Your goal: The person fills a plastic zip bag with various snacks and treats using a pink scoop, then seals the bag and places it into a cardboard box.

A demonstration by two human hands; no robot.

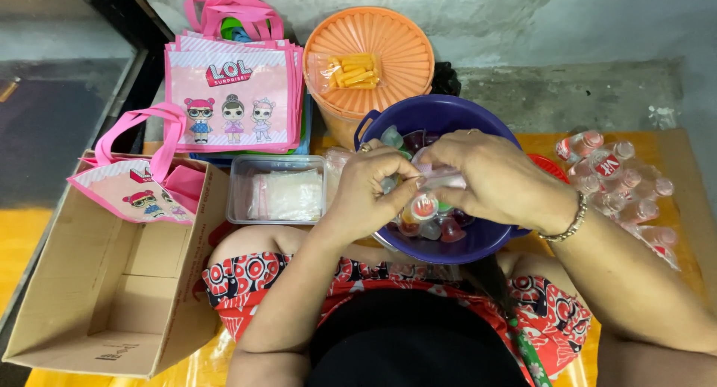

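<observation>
Both my hands meet over a purple bowl that rests on my lap. My left hand and my right hand together pinch a small clear plastic bag with small jelly cups in it. More jelly cups in several colours lie in the bowl beneath. A bracelet circles my right wrist, and a ring sits on a left finger.
A clear plastic box of small bags lies left of the bowl. Pink cartoon tote bags stand behind it; another hangs over an open cardboard box. An orange lidded tub carries a snack packet. Small bottles lie at right.
</observation>
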